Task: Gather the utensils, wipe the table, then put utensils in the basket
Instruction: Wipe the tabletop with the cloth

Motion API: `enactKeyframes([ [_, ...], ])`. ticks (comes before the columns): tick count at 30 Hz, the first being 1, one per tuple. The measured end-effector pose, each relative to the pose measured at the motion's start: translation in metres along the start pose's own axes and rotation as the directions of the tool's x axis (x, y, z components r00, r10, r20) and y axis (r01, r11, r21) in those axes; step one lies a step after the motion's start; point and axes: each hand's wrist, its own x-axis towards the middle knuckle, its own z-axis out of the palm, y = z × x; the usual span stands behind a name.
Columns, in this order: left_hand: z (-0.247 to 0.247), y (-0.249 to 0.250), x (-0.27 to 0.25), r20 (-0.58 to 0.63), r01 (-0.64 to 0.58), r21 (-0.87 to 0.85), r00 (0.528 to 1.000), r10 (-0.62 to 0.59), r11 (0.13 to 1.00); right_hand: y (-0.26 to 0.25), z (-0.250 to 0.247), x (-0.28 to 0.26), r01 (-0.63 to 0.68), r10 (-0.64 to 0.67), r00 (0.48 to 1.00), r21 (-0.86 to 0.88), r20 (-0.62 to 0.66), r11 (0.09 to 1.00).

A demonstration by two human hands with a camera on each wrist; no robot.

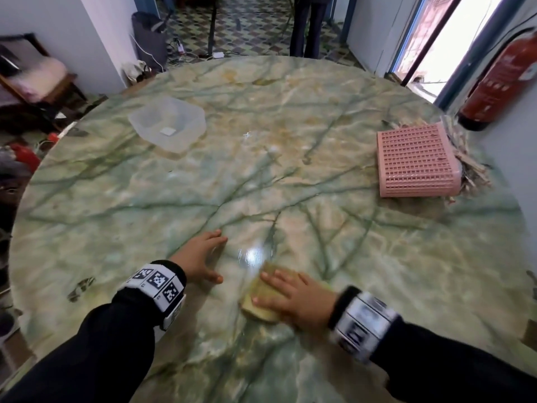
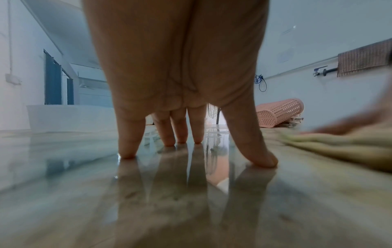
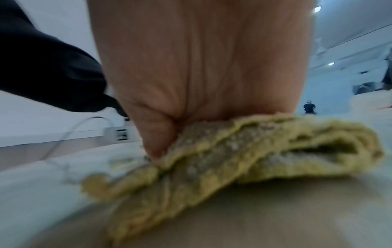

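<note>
My right hand (image 1: 280,292) lies flat, fingers straight, pressing a folded yellow-green cloth (image 1: 258,301) onto the green marble table (image 1: 290,184) near its front edge. In the right wrist view the palm (image 3: 201,83) bears down on the cloth (image 3: 244,156). Just left of it, my left hand (image 1: 207,255) rests on the table with spread fingers (image 2: 180,132) touching by their tips and holding nothing. A pink perforated basket (image 1: 417,161) lies on its side at the right, also seen in the left wrist view as the basket (image 2: 280,114). A blurred heap of pale utensils (image 1: 470,167) lies against its right side.
A translucent plastic tub (image 1: 168,123) stands at the back left of the table. A red fire extinguisher (image 1: 499,80) hangs by the wall on the right. A person's legs (image 1: 308,24) stand beyond the far edge. A chair (image 1: 35,77) and clutter fill the floor on the left.
</note>
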Motion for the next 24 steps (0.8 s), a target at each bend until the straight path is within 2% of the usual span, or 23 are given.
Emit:
enactKeyframes([
  [2, 0.001, -0.002, 0.0, 0.005, -0.006, 0.004, 1.0, 0.006, 1.0, 0.02, 0.013, -0.041, 0.069, -0.069, 0.997, 0.022, 0.033, 0.997],
  [3, 0.001, -0.003, 0.0, 0.011, -0.008, 0.005, 1.0, 0.008, 1.0, 0.04, 0.016, -0.058, 0.047, -0.056, 0.992, 0.077, 0.117, 0.996],
  [4, -0.001, -0.003, 0.001, 0.015, -0.008, 0.007, 1.0, 0.008, 1.0, 0.061, 0.012, -0.071, -0.037, 0.018, 0.988, 0.122, 0.153, 0.992],
  [6, -0.006, -0.002, 0.004, 0.02, 0.002, 0.011, 1.0, -0.002, 1.0, 0.116, 0.004, -0.077, -0.27, 0.261, 0.961, 0.094, 0.094, 0.958],
  [7, -0.01, -0.003, 0.007, 0.017, 0.009, 0.004, 1.0, -0.009, 1.0, 0.143, -0.001, -0.07, -0.385, 0.384, 0.923, 0.114, 0.037, 0.916],
  [9, -0.019, -0.004, 0.013, 0.001, 0.012, -0.016, 1.0, -0.012, 1.0, 0.181, -0.019, -0.046, -0.577, 0.591, 0.806, 0.172, -0.036, 0.798],
  [11, -0.027, -0.007, 0.018, 0.001, 0.003, -0.012, 1.0, -0.003, 1.0, 0.195, -0.041, -0.007, -0.661, 0.692, 0.716, 0.229, -0.092, 0.715],
  [12, -0.03, -0.01, 0.021, 0.0, -0.001, -0.004, 1.0, 0.001, 1.0, 0.196, -0.051, 0.017, -0.679, 0.718, 0.687, 0.254, -0.109, 0.689],
  [13, -0.032, -0.013, 0.025, -0.006, 0.0, -0.001, 1.0, 0.0, 1.0, 0.193, -0.06, 0.042, -0.676, 0.721, 0.681, 0.267, -0.13, 0.687],
  [14, -0.034, -0.018, 0.029, -0.015, 0.007, -0.006, 1.0, -0.007, 1.0, 0.184, -0.068, 0.065, -0.661, 0.705, 0.695, 0.258, -0.142, 0.704],
  [16, -0.041, -0.028, 0.035, -0.029, 0.022, -0.018, 0.999, -0.022, 1.0, 0.15, -0.075, 0.107, -0.587, 0.62, 0.772, 0.214, -0.142, 0.78],
  [19, -0.057, -0.045, 0.047, -0.009, -0.003, 0.03, 1.0, 0.004, 1.0, 0.062, -0.076, 0.131, -0.428, 0.437, 0.896, 0.101, -0.084, 0.898],
  [22, -0.075, -0.061, 0.061, -0.005, -0.031, 0.08, 0.999, 0.031, 0.996, -0.011, -0.042, 0.096, -0.148, 0.149, 0.988, 0.035, -0.05, 0.988],
  [23, -0.08, -0.065, 0.067, -0.004, -0.045, 0.088, 0.999, 0.046, 0.995, -0.024, -0.031, 0.078, -0.091, 0.095, 0.994, 0.071, -0.057, 0.993],
  [24, -0.083, -0.068, 0.073, 0.005, -0.062, 0.092, 0.998, 0.062, 0.994, -0.033, -0.024, 0.056, -0.119, 0.122, 0.993, 0.139, -0.012, 0.983],
])
